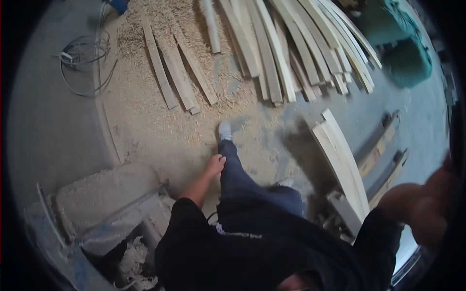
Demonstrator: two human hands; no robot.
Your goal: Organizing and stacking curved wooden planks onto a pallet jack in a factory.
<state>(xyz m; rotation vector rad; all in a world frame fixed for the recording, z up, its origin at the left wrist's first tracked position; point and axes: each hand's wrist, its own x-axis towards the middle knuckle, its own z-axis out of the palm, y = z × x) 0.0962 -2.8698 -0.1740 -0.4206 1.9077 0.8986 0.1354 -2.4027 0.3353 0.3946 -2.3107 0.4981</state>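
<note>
My left hand [216, 164] hangs in front of my dark trouser leg [233, 165], its fingers loosely curled with nothing visible in them. At the right edge my right arm is bent and raised, with the right hand [439, 189] large and blurred against the dark rim, so its fingers cannot be made out. Nearest to that arm lies a short stack of pale wooden boards [342, 160]. Ahead of my shoe [224, 131], many long wooden strips [286, 53] lie side by side on the floor.
Wood shavings [141, 97] cover the floor ahead and to the left, with a few strips [177, 77] half buried. A dust-covered machine [104, 199] stands at lower left. Coiled cable [85, 58] lies at far left, green sacks [407, 60] at far right, wooden beams [381, 145] on the right.
</note>
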